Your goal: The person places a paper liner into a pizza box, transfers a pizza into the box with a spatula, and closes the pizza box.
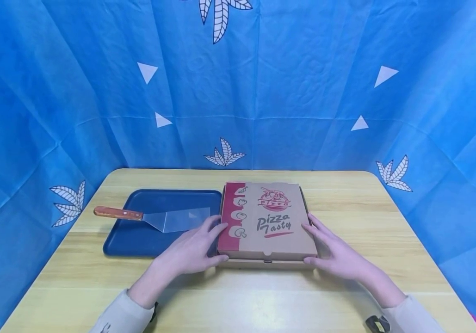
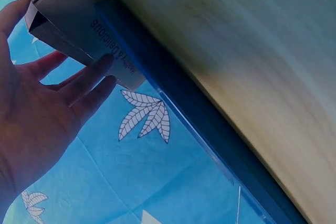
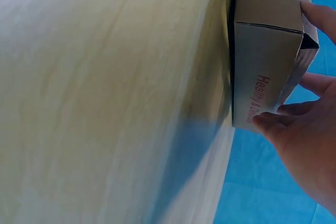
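A closed cardboard pizza box (image 1: pixel 274 231) lies flat on the wooden table, its lid printed in red and black. At its left side my left hand (image 1: pixel 189 247) holds on, thumb by the front corner and fingers spread along the side wall. My right hand (image 1: pixel 337 252) grips the opposite side in the same way, with the thumb near the front right corner. Both wrist views show fingertips against the printed side walls, and a small gap under the lid at each front corner. What is inside the box is hidden.
Left of the box lies a dark blue tray (image 1: pixel 138 243). A spatula (image 1: pixel 188 220) with a wooden handle rests across it, the handle sticking out past the tray's left edge. Blue patterned cloth (image 1: pixel 254 92) hangs behind and beside the table (image 1: pixel 262 305).
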The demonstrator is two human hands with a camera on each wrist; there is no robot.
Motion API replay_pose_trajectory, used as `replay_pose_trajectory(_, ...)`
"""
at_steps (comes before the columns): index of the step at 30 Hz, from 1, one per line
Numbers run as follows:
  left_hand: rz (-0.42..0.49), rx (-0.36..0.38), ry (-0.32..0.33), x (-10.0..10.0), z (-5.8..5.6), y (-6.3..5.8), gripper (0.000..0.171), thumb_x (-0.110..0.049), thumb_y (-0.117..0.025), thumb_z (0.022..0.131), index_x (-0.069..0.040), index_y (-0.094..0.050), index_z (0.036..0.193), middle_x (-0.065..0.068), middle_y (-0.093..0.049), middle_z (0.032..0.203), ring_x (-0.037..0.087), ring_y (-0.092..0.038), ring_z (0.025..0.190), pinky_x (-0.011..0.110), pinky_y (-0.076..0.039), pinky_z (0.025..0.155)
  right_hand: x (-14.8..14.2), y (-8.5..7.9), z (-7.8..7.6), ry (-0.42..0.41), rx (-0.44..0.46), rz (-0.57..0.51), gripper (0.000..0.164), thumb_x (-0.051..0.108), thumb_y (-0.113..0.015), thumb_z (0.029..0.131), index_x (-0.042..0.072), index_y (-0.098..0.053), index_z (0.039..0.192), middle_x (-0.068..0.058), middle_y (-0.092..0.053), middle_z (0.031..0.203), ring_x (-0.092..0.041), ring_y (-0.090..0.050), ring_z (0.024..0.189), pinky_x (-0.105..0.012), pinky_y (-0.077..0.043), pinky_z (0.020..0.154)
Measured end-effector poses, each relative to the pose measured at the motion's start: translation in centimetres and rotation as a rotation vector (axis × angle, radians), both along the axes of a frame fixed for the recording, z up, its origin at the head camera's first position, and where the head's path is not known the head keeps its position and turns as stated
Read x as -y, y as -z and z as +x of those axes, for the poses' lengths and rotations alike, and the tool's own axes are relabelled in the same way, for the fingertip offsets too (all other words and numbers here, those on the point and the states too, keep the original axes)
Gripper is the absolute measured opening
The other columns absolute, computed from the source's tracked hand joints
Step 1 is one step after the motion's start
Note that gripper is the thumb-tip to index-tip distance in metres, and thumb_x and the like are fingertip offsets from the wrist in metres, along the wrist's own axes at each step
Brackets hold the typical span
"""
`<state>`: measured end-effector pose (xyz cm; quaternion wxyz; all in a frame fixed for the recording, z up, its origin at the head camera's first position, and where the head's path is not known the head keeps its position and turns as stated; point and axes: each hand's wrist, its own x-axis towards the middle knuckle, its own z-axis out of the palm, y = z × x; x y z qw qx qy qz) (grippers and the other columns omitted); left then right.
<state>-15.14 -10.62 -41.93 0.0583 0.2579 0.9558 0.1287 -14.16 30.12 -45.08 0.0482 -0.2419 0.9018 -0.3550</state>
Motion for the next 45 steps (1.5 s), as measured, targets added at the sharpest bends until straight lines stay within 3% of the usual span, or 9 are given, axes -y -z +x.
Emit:
replay_pose_trajectory(6,-0.002,0.038,-0.008,0.01,0.20,-0.04,0.094,-0.067,-0.073,0.086,-0.019,-0.040,0.160,0.010,-0.032,0.167,0.039,-0.060,0.128,0.055,-0.053,0.102,0.05,-0.02,-0.04,0.010,0.023,0.015,0.094,0.046,-0.083,0.086,0.011,-0.038,0.161,-0.014,-0.010,0.173,-0.052,-0.025,0.151,-0.072,-0.026,0.114)
replay_pose_trajectory(22,-0.011,0.021,-0.005,0.11,0.29,0.39,0.093,-0.068,-0.073,0.085,-0.019,-0.042,0.159,0.013,-0.033,0.166,0.038,-0.066,0.118,0.052,-0.056,0.097,-0.07,0.03,0.18,0.023,0.055,0.020,0.092,0.048,-0.081,0.087,0.011,-0.039,0.160,-0.022,-0.010,0.171,-0.055,-0.026,0.148,-0.074,-0.026,0.112)
replay_pose_trajectory(34,-0.024,0.054,-0.003,0.31,0.49,0.47,0.092,-0.069,-0.071,0.086,-0.021,-0.043,0.159,0.012,-0.048,0.155,0.034,-0.064,0.121,0.050,-0.054,0.100,-0.09,0.20,0.25,0.006,0.053,0.026,0.092,0.048,-0.081,0.087,0.008,-0.041,0.159,-0.021,-0.011,0.171,-0.055,-0.028,0.148,-0.073,-0.028,0.112)
replay_pose_trajectory(45,-0.013,0.075,-0.002,0.25,0.38,0.50,0.091,-0.065,-0.074,0.086,-0.020,-0.042,0.159,0.011,-0.049,0.153,0.034,-0.064,0.121,0.051,-0.054,0.100,0.03,-0.17,0.20,-0.011,0.052,0.029,0.094,0.046,-0.083,0.086,0.005,-0.040,0.159,-0.023,-0.010,0.171,-0.055,-0.026,0.149,-0.072,-0.027,0.113)
